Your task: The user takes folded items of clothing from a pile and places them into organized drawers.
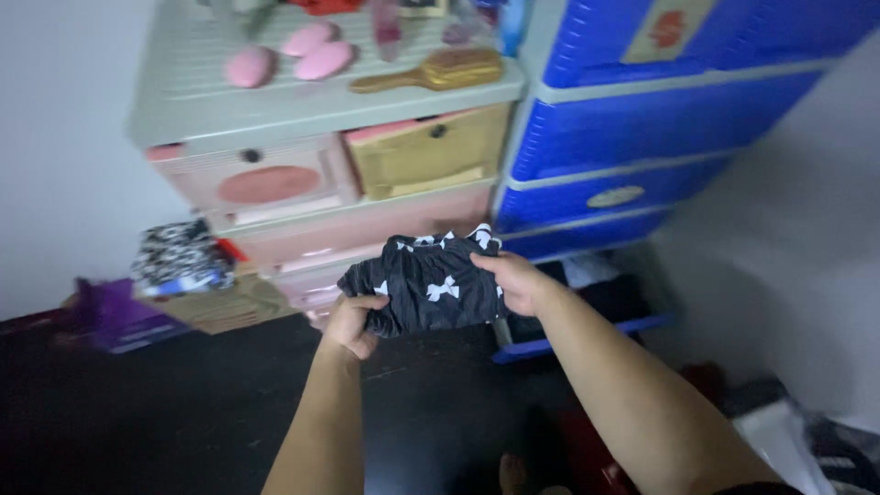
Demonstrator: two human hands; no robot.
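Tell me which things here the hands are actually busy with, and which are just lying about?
In hand:
- dark garment with white bows, gripped by the left hand and right hand
- open blue drawer just below it

Lying about:
- wooden hairbrush and pink oval things on the pastel drawer unit
- black-and-white patterned item
- purple bag

The garment (431, 284) is dark fabric printed with small white bow shapes. It is folded into a compact, slightly rumpled bundle. I hold it off the floor in front of the pink drawers (302, 183), gripped at its left and right edges.
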